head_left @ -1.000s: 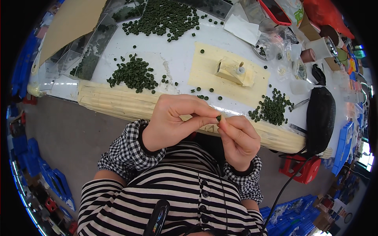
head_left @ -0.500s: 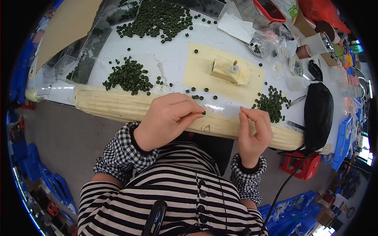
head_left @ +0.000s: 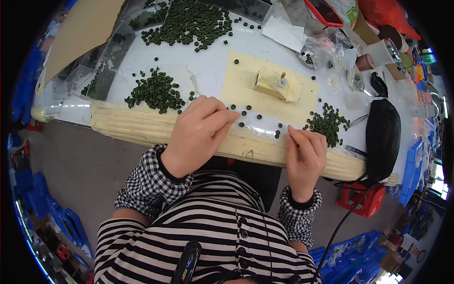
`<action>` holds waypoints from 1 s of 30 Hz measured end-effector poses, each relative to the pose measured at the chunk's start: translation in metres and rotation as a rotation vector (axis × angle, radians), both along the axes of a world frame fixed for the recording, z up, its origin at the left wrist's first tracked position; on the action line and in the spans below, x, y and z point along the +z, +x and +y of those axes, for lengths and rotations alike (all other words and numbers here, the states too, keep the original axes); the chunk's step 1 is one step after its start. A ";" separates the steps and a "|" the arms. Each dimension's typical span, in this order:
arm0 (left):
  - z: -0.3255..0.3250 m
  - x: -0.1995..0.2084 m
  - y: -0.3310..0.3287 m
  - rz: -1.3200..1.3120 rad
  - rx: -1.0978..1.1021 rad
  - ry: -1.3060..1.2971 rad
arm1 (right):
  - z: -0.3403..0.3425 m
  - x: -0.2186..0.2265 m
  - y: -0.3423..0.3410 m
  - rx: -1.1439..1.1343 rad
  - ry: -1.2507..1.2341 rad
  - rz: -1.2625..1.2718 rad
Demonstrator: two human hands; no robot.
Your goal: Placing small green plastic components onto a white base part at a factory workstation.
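Observation:
Small dark green round pieces, like beads or caps, lie loose on the white table; one green piece (head_left: 241,124) sits just below the fingertips of my left hand (head_left: 191,137). That hand's thumb and index finger are pinched near the table edge, and whatever may be between them is too small to see. Thumb and index of my right hand (head_left: 306,158) are also pressed together, with nothing I can make out in them. A few green pieces (head_left: 277,134) lie just left of its fingertips. Beyond both hands, a tape-wrapped block with a small upright peg (head_left: 279,85) stands on a cream sheet (head_left: 234,90).
Green pieces form a heap (head_left: 156,92) at left, a bigger pile (head_left: 189,23) behind, and a smaller heap (head_left: 326,124) at right. Clear plastic trays (head_left: 111,57) stand far left. A black pouch (head_left: 383,139), tweezers (head_left: 358,120) and plastic bags (head_left: 336,59) crowd the right.
My left hand has moved slightly away from me and to the left; the green piece at its fingertips no longer shows there. Several pieces now lie beside my right fingertips, which have barely moved.

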State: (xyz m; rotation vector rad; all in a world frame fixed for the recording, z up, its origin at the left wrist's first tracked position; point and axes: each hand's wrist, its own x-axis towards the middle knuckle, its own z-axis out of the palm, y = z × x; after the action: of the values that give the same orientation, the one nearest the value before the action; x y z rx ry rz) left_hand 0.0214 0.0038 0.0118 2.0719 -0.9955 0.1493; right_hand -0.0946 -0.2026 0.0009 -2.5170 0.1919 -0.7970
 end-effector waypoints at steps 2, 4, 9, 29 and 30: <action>0.009 0.005 0.009 -0.028 0.078 -0.001 | -0.010 0.001 -0.004 -0.090 0.007 -0.017; 0.018 0.007 0.017 -0.049 0.163 0.012 | -0.020 0.002 -0.008 -0.208 -0.015 -0.022; 0.033 0.008 0.029 -0.131 0.277 0.081 | -0.016 0.002 -0.006 -0.178 0.009 0.053; 0.029 0.011 0.025 -0.089 0.207 0.176 | 0.012 0.009 0.027 0.016 -0.167 0.084; 0.027 0.011 0.024 -0.089 0.187 0.166 | 0.012 0.008 0.027 0.030 -0.171 0.085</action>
State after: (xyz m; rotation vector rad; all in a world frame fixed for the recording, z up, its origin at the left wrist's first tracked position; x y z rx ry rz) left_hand 0.0454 0.0308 0.0226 2.3279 -0.8902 0.2646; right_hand -0.0672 -0.1903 0.0090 -2.7100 0.1188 -0.7223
